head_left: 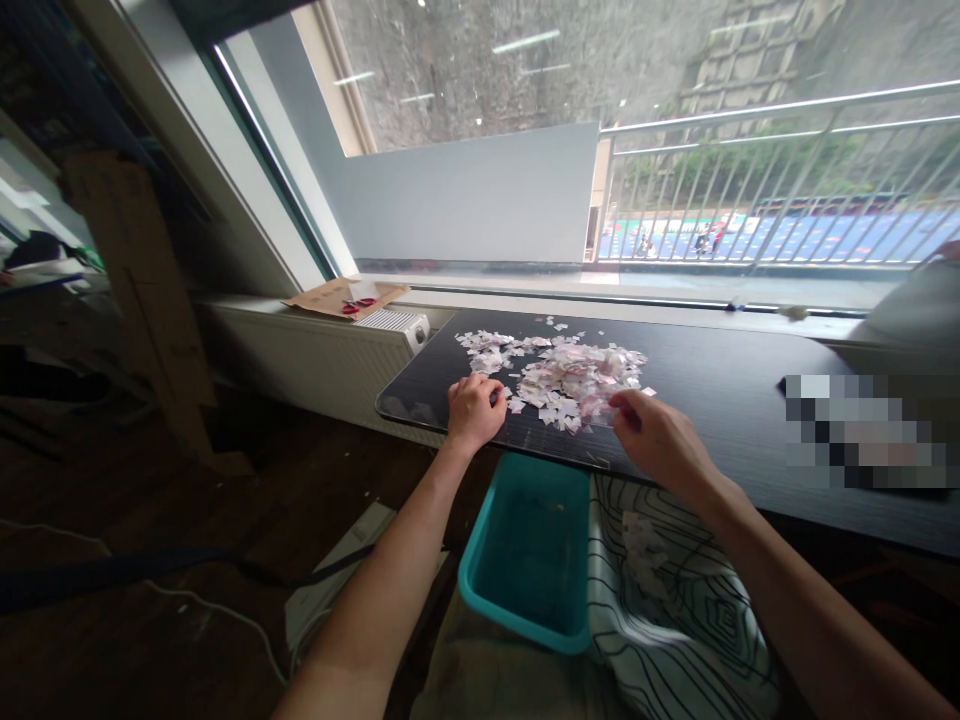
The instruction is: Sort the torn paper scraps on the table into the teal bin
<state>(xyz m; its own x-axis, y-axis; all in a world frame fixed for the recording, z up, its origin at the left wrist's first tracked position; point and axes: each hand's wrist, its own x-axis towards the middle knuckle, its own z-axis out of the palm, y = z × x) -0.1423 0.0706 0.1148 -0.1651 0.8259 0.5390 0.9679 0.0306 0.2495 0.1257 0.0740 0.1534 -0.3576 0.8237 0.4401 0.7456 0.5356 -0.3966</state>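
A loose heap of small white and pinkish paper pieces (577,372) is spread over the dark tabletop (712,375). My left hand (476,410) rests at the near left edge of the heap, its fingers curled in; whatever they hold is hidden. On the heap's near right side, my right hand (656,435) has thumb and fingers pinched together beside the pieces. What lies in that pinch is too small to make out. Below the table edge, a teal plastic bin (480,595) stands between my forearms, with a few tiny scraps inside.
White cloth with black lines (675,600) lies right of the bin, several paper pieces on it. A pixelated object (862,430) is on the table's right. Red-handled scissors (358,305) lie on brown cardboard (322,297) above the radiator (330,360). Cables (217,610) cross the floor.
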